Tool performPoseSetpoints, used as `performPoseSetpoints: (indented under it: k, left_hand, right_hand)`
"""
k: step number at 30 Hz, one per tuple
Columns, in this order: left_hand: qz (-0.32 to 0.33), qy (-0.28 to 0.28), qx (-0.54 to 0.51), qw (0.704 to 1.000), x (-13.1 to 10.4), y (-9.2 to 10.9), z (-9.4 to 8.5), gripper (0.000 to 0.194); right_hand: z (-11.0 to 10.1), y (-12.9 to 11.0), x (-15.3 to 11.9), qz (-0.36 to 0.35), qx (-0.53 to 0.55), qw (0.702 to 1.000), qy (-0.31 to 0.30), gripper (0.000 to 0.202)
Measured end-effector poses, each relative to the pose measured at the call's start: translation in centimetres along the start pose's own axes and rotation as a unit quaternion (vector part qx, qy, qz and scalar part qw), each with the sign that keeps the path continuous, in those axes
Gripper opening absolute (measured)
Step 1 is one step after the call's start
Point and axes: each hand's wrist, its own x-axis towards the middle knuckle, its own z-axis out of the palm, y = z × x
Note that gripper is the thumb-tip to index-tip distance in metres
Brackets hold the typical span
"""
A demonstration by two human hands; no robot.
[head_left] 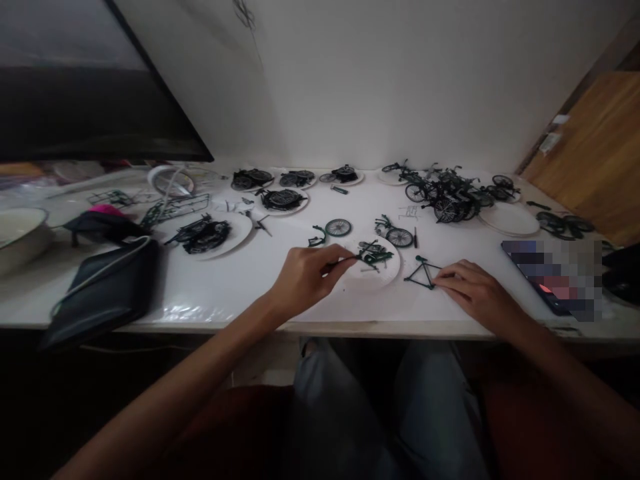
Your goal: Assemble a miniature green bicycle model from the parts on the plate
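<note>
left grip [313, 277]: over white plate [392, 273] | right grip [473, 291]: pinching bicycle frame [427, 273]

The left hand [316, 277] pinches with thumb and forefinger, the right hand [470, 288] with straighter fingers.

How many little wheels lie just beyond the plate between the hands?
2: one wheel beyond the left hand; another wheel farther right, by a green part. Both are in plain view.
</note>
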Motion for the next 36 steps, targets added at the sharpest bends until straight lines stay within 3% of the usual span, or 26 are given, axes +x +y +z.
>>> performPoseSetpoints:
  k: [3, 6, 9, 11, 17, 22, 27, 30, 33, 36]
  left_hand:
    - [-0.08, 0.025, 0.026, 0.996, -2.4, -0.6, -1.4, 0.02]
    - [-0.197, 0.045, 0.062, 0.977, -4.7, -3.0, -2.5, 0.026]
    - [-0.273, -0.004, 0.094, 0.957, -6.1, -5.0, -2.8, 0.027]
    - [-0.288, -0.027, 0.106, 0.952, -6.4, -5.6, -2.8, 0.025]
    - [-0.244, -0.033, 0.117, 0.962, -6.3, -6.1, -2.9, 0.025]
    - [-0.221, -0.059, 0.05, 0.972, -6.2, -6.8, -3.9, 0.036]
    - [-0.196, -0.048, 0.083, 0.976, -4.0, -6.2, -4.5, 0.037]
    - [-0.154, -0.098, 0.154, 0.971, -1.4, -5.5, -3.4, 0.029]
    - [-0.11, -0.128, 0.251, 0.953, 1.1, -5.7, -1.3, 0.025]
    - [-0.114, -0.163, 0.275, 0.941, 2.8, -6.7, 0.5, 0.019]
  right_hand:
    - [0.3, -0.1, 0.0, 0.016, 0.024, 0.999, 0.026, 0.021]
    - [0.5, -0.1, 0.1, 0.041, 0.041, 0.998, 0.041, 0.02]
    - [0.8, 0.1, 0.0, 0.051, 0.045, 0.997, 0.041, 0.021]
    - [1.0, 0.4, -0.1, 0.054, 0.043, 0.997, 0.042, 0.022]
    - [1.4, 0.5, -0.3, 0.06, 0.02, 0.996, 0.061, 0.023]
    - [1.3, 0.3, -0.3, 0.061, 0.016, 0.996, 0.066, 0.021]
    - [1.2, 0.3, -0.2, 0.063, 0.032, 0.996, 0.062, 0.02]
    - [1.3, 0.5, -0.3, 0.069, 0.04, 0.995, 0.055, 0.02]
    - [1.5, 0.8, -0.5, 0.077, 0.039, 0.995, 0.05, 0.02]
    - [1.5, 0.9, -0.5, 0.076, 0.045, 0.995, 0.049, 0.02]
